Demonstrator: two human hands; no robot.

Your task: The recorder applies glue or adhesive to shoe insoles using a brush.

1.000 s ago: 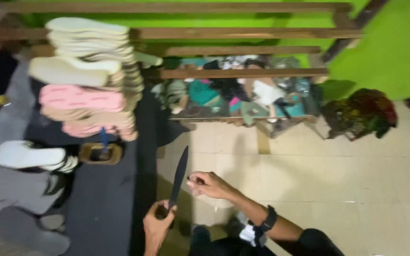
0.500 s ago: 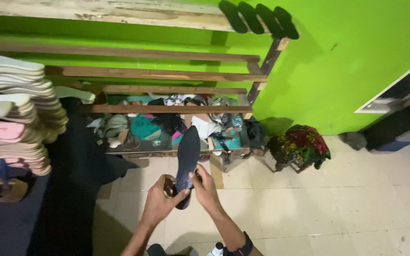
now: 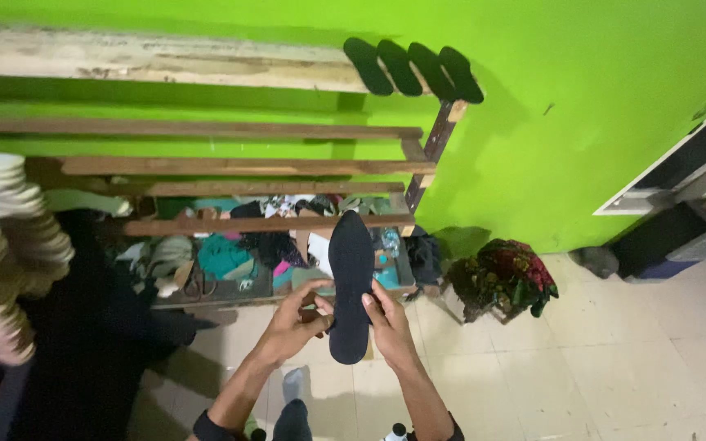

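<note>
I hold a black shoe insole (image 3: 350, 282) upright in front of me, flat face toward the camera. My left hand (image 3: 292, 320) grips its lower left edge with the fingers curled onto it. My right hand (image 3: 386, 320) holds the lower right edge, thumb on the face. Both hands are over the pale tiled floor (image 3: 614, 359), just in front of a wooden rack (image 3: 239, 167). Several more black insoles (image 3: 414, 69) lie side by side on the right end of the rack's top board.
Mixed fabric scraps and shoe parts (image 3: 230, 257) fill the rack's lowest shelf. Stacks of pale soles (image 3: 2, 237) stand at far left over dark cloth (image 3: 83, 343). A colourful bundle (image 3: 504, 278) sits on the floor by the green wall (image 3: 582, 106); a dark cabinet (image 3: 672, 237) is at right.
The view swung right and up from the sole stacks toward the rack. The insole, first held edge-on by one hand, is now turned flat-on and held by both hands.
</note>
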